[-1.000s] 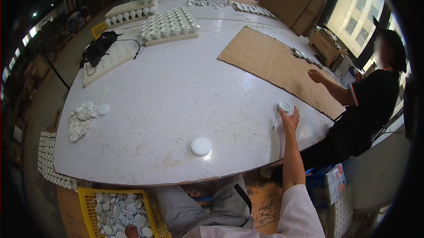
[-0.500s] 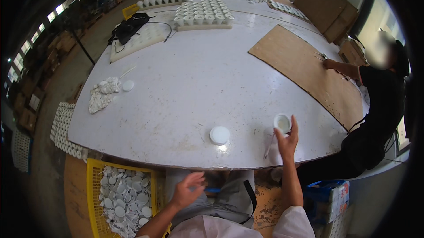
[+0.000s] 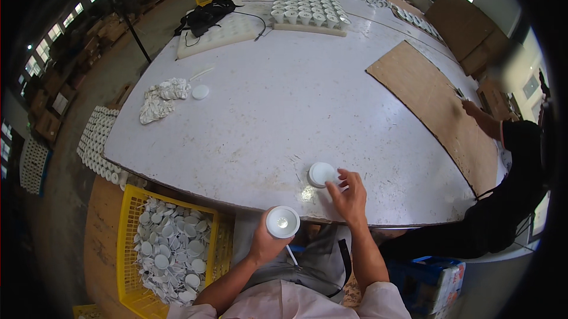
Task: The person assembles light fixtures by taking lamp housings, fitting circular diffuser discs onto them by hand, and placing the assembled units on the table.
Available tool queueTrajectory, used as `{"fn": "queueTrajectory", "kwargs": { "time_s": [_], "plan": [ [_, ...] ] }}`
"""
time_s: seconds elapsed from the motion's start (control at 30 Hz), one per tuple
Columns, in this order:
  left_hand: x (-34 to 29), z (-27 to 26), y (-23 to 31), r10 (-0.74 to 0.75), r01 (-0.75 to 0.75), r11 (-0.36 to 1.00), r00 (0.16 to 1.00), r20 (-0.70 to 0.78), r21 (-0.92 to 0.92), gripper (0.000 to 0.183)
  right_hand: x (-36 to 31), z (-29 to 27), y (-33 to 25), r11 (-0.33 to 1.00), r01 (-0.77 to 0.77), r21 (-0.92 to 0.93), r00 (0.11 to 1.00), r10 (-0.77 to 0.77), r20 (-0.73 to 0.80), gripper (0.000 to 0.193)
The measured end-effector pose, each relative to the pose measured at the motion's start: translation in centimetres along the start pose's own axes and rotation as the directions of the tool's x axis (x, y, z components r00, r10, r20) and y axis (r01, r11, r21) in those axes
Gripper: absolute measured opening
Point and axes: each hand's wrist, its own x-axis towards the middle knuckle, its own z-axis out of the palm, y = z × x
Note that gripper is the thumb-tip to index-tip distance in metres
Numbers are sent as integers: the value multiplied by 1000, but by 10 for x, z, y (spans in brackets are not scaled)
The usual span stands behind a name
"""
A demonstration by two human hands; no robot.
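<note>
White cup | mouth, long axis toward camera | left hand grips it | right hand spread at white cap

The cup and disc are white, the crate yellow, cardboard brown.

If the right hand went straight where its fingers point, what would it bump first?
Probably the round white lid on the table, just left of the right hand. They look very close; whether they touch is hard to tell.
</note>
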Motion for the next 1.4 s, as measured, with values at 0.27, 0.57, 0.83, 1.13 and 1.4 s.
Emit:
{"fn": "queueTrajectory", "kwargs": {
  "time_s": [0.27,0.57,0.83,1.13,1.4],
  "plan": [
    [-5,-2,0,-67,68,998,997,24,-15,73,24,5,21,961,-257,-102,959,267,99,32],
    [-4,15,-2,-40,46,997,994,98,-56,74,32,15,37,881,-298,367,952,299,55,21],
    [-10,15,-6,-44,44,999,996,77,-2,74,26,6,29,802,-382,459,920,376,109,19],
    [-6,20,-6,-29,30,1000,993,112,-8,73,-5,-13,39,117,-403,908,815,497,298,11],
    [-2,31,5,-20,22,1000,985,172,-11,74,-31,-24,38,172,-332,927,822,535,195,14]
  ]
}}
